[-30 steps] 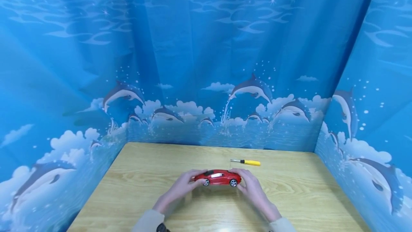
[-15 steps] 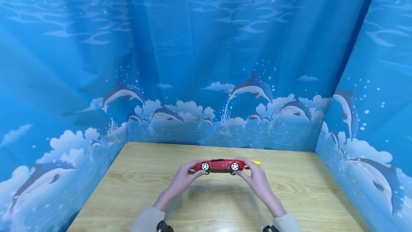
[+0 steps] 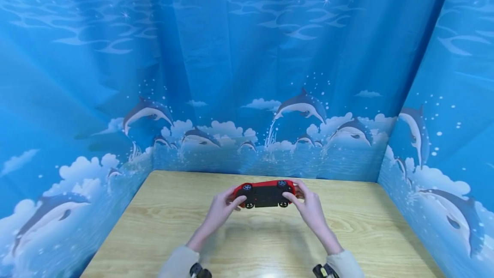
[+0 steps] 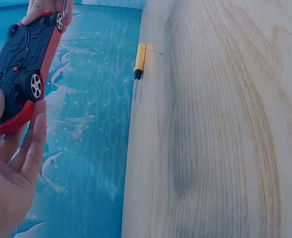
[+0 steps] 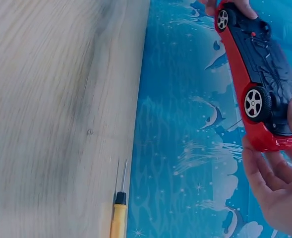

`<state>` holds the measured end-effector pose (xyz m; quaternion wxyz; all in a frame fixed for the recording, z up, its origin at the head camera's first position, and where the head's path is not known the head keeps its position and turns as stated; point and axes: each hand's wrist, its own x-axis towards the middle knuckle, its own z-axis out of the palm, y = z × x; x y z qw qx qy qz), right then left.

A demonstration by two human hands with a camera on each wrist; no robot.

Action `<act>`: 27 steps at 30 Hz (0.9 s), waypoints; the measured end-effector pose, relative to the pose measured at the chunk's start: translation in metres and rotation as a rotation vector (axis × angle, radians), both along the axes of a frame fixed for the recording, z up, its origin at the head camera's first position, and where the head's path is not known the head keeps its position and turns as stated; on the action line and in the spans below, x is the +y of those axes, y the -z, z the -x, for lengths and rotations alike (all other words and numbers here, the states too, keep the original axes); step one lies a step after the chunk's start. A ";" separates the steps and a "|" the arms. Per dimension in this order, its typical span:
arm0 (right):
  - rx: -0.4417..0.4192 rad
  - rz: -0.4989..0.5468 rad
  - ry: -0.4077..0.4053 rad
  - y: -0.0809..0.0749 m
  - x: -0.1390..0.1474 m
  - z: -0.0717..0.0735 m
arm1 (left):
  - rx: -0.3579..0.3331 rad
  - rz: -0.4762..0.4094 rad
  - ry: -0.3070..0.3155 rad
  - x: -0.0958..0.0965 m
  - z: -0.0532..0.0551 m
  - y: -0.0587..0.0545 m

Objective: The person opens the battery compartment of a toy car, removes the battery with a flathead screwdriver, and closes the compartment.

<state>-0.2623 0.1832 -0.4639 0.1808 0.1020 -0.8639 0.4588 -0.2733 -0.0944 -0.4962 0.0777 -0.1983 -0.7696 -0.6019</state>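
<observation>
Between both hands a red toy car [image 3: 266,194] is held above the wooden table, its black underside tipped toward me. My left hand [image 3: 221,211] grips the left end, thumb on the underside. At the other end my right hand [image 3: 311,209] holds on, its thumb pressing the underside near a wheel and its fingers behind the body. The left wrist view shows the car's black chassis [image 4: 24,62] with a small red part. A screwdriver [image 4: 141,60] with a yellow handle lies on the table; the car and right hand hide it in the head view.
The wooden table [image 3: 162,226] reaches back to a blue curtain [image 3: 247,76] printed with dolphins, which also closes off both sides. A thin dark wire [image 4: 153,51] shows near the screwdriver's handle in the left wrist view.
Both hands have raised the car and moved it slightly away from me. It has been rolled from side-on, wheels down, so that its underside now shows. The screwdriver has become covered in the head view.
</observation>
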 end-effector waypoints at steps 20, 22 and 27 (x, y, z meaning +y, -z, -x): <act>-0.231 0.190 -0.043 0.005 -0.003 0.005 | -0.218 -0.097 -0.044 0.003 0.003 0.002; -0.289 0.235 -0.046 0.010 -0.003 0.006 | -0.252 -0.102 -0.041 0.003 0.003 0.004; -0.388 0.284 -0.046 0.018 -0.001 0.005 | -0.294 -0.074 -0.048 0.002 0.002 0.009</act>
